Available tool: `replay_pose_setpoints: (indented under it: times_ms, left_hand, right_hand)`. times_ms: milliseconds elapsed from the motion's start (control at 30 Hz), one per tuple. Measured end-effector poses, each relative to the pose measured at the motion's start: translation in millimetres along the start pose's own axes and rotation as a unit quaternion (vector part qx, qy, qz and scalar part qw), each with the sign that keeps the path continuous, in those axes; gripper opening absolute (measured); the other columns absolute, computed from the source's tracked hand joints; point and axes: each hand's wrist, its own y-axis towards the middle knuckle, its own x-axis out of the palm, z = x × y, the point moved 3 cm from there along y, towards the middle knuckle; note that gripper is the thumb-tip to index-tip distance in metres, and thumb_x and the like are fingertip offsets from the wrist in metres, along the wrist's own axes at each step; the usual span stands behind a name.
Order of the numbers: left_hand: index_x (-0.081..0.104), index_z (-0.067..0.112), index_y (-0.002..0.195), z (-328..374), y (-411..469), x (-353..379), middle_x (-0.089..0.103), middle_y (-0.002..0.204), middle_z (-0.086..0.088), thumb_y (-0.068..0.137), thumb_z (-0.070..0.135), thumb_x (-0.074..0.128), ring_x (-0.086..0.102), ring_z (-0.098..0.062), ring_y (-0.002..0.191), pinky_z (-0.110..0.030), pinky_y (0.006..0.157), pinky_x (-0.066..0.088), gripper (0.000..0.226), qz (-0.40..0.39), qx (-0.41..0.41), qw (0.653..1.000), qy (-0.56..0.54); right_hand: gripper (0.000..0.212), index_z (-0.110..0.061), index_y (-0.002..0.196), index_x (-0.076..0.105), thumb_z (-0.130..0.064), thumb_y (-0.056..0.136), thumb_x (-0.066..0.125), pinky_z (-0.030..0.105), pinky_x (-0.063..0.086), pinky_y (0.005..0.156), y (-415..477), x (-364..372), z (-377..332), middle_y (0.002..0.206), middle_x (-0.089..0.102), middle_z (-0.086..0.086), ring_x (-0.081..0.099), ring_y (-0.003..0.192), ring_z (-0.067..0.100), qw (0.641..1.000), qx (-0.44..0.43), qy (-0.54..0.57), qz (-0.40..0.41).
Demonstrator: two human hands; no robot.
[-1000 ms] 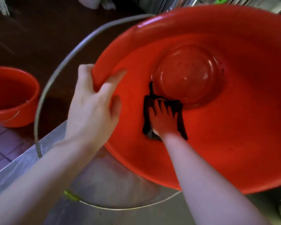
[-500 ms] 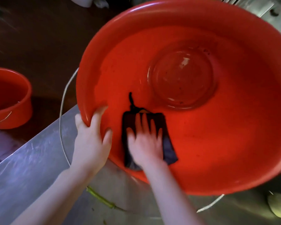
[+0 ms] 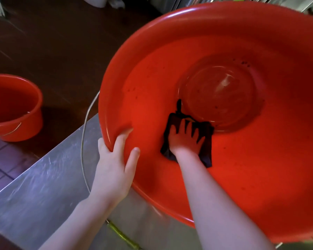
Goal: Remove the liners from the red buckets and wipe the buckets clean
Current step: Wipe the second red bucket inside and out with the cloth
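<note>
while flat on dark cloth (image 3: 208, 141) inside red bucket (image 3: 260, 159), right hand (image 3: 186, 139) straight-fingered; left hand (image 3: 114, 168) tight around rim (image 3: 105, 123).

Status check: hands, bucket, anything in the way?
Left hand grips red bucket rim. Right hand flat, pressing dark cloth on inner wall. Dark specks by base; nothing blocking.

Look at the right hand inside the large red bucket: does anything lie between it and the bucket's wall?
Only the dark cloth, flat under the right hand and its spread fingers, against the red bucket inner wall beside the round base. No liner shows there. The left hand grips the rim.
</note>
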Motion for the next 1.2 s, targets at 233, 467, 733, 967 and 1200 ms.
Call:
replay_pose_setpoints:
  times_ms: [233,467,733,967,1200]
  left_hand:
    - [0.035,0.052,0.132,2,-1,1,0.026,0.120,0.009,0.088,0.059,0.035,0.029,0.025,0.097,-0.019,0.086,0.032,0.045,0.027,0.006,1.000,-0.014]
    - [0.033,0.060,0.131,4,-3,-5,0.026,0.124,0.013,0.093,0.060,0.038,0.025,0.030,0.107,-0.026,0.099,0.028,0.038,-0.016,-0.021,0.999,-0.026]
    - [0.054,0.029,0.131,63,-6,-51,0.039,0.129,-0.014,0.083,0.041,0.061,0.048,-0.033,0.114,-0.038,0.089,0.045,0.049,0.063,0.068,0.964,0.250]
    - [0.063,0.018,0.119,92,62,-93,0.042,0.127,-0.015,0.084,0.013,0.061,0.050,-0.020,0.096,-0.041,0.079,0.050,0.035,0.054,0.294,0.922,0.247]
    - [0.052,0.033,0.133,41,48,-65,0.035,0.105,0.003,0.084,0.009,0.057,0.050,-0.009,0.073,-0.038,0.069,0.055,0.055,-0.028,0.239,0.957,0.161]
  right_hand:
    - [0.068,-0.032,0.150,-0.022,-0.055,0.090,-0.001,0.049,0.002,0.120,-131,37,-29,0.163,-0.011,-0.007,-0.005,0.150,0.020,0.972,-0.222,-0.018,0.077]
    - [0.061,-0.033,0.155,-0.001,-0.053,0.101,0.019,0.050,0.005,0.120,-49,16,-26,0.164,0.002,-0.007,0.005,0.150,0.021,0.995,-0.081,0.016,0.064]
    - [0.060,-0.035,0.154,-0.002,-0.055,0.100,0.013,0.052,-0.002,0.119,2,11,-10,0.164,0.000,-0.007,0.001,0.151,0.024,0.997,-0.047,0.042,0.032]
    - [0.061,-0.034,0.155,-0.003,-0.055,0.100,0.015,0.054,-0.006,0.118,-3,6,6,0.164,-0.002,-0.005,-0.001,0.151,0.025,0.997,-0.069,-0.020,0.013]
    - [0.067,-0.025,0.156,0.004,-0.056,0.098,0.018,0.055,-0.010,0.116,-3,-9,53,0.164,0.003,0.002,0.000,0.150,0.027,0.988,0.003,-0.143,0.059]
